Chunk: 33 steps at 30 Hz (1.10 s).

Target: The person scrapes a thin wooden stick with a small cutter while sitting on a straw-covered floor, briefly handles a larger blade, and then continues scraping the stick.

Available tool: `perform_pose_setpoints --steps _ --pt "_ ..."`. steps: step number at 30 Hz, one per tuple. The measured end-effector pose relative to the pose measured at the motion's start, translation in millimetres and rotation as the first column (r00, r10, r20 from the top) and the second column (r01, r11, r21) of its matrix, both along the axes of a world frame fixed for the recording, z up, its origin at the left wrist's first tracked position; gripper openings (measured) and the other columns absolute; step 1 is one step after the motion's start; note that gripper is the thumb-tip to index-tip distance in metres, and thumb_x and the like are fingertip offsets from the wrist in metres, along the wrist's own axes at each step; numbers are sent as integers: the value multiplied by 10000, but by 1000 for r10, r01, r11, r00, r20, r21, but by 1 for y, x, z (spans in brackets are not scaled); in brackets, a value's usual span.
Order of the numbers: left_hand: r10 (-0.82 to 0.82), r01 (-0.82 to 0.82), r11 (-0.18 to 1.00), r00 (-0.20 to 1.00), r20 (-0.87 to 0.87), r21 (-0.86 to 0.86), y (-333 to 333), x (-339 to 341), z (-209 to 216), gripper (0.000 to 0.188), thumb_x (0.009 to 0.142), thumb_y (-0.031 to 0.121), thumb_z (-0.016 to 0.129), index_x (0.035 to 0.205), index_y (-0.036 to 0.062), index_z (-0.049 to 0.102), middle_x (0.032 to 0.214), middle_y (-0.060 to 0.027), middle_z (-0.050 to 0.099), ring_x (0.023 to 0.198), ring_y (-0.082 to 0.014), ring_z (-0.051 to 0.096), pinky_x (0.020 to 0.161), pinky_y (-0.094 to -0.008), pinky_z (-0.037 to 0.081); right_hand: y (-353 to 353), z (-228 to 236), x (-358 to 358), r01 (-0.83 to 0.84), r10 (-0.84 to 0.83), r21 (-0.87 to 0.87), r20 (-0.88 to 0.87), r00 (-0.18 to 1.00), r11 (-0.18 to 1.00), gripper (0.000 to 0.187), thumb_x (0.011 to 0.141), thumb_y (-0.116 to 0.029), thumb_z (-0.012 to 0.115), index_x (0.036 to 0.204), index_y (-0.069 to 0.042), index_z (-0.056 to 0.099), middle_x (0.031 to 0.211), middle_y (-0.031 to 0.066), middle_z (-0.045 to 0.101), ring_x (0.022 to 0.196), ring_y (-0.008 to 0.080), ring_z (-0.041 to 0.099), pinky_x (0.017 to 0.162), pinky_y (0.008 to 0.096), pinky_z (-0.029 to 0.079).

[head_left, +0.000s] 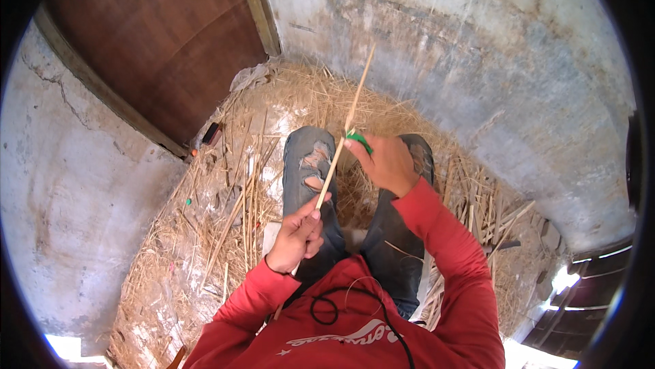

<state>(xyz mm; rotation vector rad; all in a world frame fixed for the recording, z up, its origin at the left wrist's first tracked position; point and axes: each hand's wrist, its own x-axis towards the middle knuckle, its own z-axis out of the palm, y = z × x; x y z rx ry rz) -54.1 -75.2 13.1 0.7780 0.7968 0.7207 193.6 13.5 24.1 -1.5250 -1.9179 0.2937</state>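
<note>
A long, thin, pale strip of bamboo or wood [331, 172] slants up and away from my lap, between my knees. My left hand [295, 236] is closed round its lower part, with the thumb along the strip. My right hand [387, 162] is closed at the strip's middle, over a small green piece [359, 142] that lies against the strip. Most of the green piece is hidden by my fingers, so its kind cannot be told. Just beyond it the strip looks wider, then narrows to a pointed far end.
Loose straw and thin sticks [256, 164] litter the floor around my legs. More pale strips [501, 222] lie to the right. A dark small object [212, 133] rests near the brown door [157, 41]. A stained grey wall [464, 75] curves close in front.
</note>
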Motion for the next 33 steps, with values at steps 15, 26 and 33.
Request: perform_pose_setpoints --steps 15,26,33 --pt "198 -192 978 977 78 -77 -32 -58 -2 454 1080 290 466 1470 57 448 614 54 268 457 -57 225 429 -224 248 91 4 174 572 -478 129 -421 771 810 593 1032 -535 482 945 7 707 769 99 654 756 203 620 695 380 466" --pt "394 -400 775 911 120 490 52 16 0 210 1103 209 374 1253 102 475 1189 -115 640 943 -126 570 863 -278 436 -2 39 -14 -252 179 -117 -431 884 961 503 844 -453 780 971 21 668 715 114 571 678 215 567 635 387 454" --pt "396 -425 705 900 181 568 66 36 6 163 1094 200 412 1228 123 465 1457 -189 523 1273 -222 507 1115 -410 350 -35 18 -34 -376 311 -118 -370 876 919 372 882 -311 758 1018 24 675 816 228 654 752 431 647 655 437 494"
